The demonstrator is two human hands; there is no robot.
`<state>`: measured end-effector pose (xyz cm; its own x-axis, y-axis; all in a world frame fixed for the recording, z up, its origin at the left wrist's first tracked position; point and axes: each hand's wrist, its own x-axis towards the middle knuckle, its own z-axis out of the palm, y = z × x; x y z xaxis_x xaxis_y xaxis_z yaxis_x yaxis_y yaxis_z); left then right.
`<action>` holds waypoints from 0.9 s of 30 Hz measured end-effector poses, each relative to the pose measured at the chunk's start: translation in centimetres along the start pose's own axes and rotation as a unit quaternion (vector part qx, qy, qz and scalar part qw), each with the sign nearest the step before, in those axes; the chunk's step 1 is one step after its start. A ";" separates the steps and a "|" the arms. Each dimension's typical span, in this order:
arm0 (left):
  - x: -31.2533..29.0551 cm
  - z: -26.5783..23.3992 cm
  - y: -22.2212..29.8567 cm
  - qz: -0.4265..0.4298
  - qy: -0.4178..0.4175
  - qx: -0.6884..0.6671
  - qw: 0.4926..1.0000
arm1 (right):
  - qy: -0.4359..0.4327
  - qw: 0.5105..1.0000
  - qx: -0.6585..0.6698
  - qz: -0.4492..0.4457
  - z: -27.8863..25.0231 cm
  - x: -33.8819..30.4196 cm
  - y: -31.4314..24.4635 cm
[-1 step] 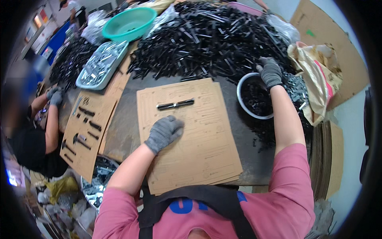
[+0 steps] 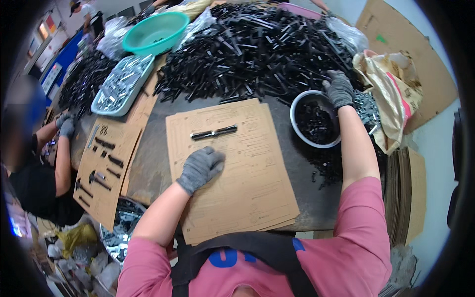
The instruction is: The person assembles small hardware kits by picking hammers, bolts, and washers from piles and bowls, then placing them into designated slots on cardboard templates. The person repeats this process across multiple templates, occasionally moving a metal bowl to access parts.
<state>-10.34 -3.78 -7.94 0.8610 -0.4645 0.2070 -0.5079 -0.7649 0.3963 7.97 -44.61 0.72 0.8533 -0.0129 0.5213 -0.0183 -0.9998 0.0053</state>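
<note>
Left of centre, rod: a black rod [image 2: 226,130] with a silver band is laid on the upper part of the printed card [image 2: 242,198]; its long axis is set nearly left to right, the right end tipped slightly toward the top of the frame.
Left hand: the left hand [image 2: 202,168] is rested on the card just below the rod — a strip of bare card is left between them. From its fingers the rod is found upward in the frame, and by this hand it is approached more nearly than by the other. The fingers are bent and bunched narrow; whether anything is held beneath them cannot be told.
Right hand: the right hand [image 2: 340,91] is placed at upper right, beside the bowl's upper right rim and well apart from the rod. Its fingers are bent at the edge of the black pile [image 2: 247,54]; whether a part is pinched cannot be told.
Bowl: small black parts are held in the bowl [image 2: 293,119], right of centre.
Tray: silver parts are heaped in the pale blue tray [image 2: 110,112], upper left.
Basin: a few dark bits are seen in the green basin [image 2: 152,48], above the tray.
</note>
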 end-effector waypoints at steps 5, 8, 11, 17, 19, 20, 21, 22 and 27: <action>0.1 -0.2 0.4 0.005 0.018 -0.026 0.999 | -0.071 0.991 -0.028 0.108 -0.8 0.0 9.2; 0.2 -0.2 0.5 0.014 0.027 -0.038 0.999 | -0.131 0.986 0.077 0.063 -1.1 0.4 9.8; 0.3 -0.3 0.6 0.004 0.018 -0.050 0.999 | -0.232 0.972 0.033 0.031 -0.2 1.5 8.1; 0.3 -0.2 0.8 -0.011 0.019 -0.040 0.999 | -0.244 0.966 -0.058 0.055 2.0 2.6 6.6; 0.3 0.0 0.7 -0.018 0.020 -0.039 0.999 | -0.192 0.979 -0.032 0.058 2.1 2.4 7.3; 0.3 0.1 0.6 -0.011 0.023 -0.041 0.999 | -0.184 0.980 -0.036 0.060 2.0 2.3 7.8; 0.3 0.1 0.5 -0.007 0.026 -0.040 0.999 | -0.160 0.986 -0.030 0.040 1.8 1.8 8.3; 0.3 0.2 0.4 -0.009 0.025 -0.033 0.999 | -0.171 0.984 -0.034 0.040 1.5 1.5 8.8; 0.1 0.5 0.3 -0.015 0.021 -0.037 0.999 | -0.066 0.994 0.056 0.073 -1.1 -1.5 11.5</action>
<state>-10.36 -4.24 -8.23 0.8773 -0.4207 0.2311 -0.4793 -0.7427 0.4677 5.91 -56.08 0.94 0.9069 -0.1531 0.3925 -0.0959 -0.9822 -0.1613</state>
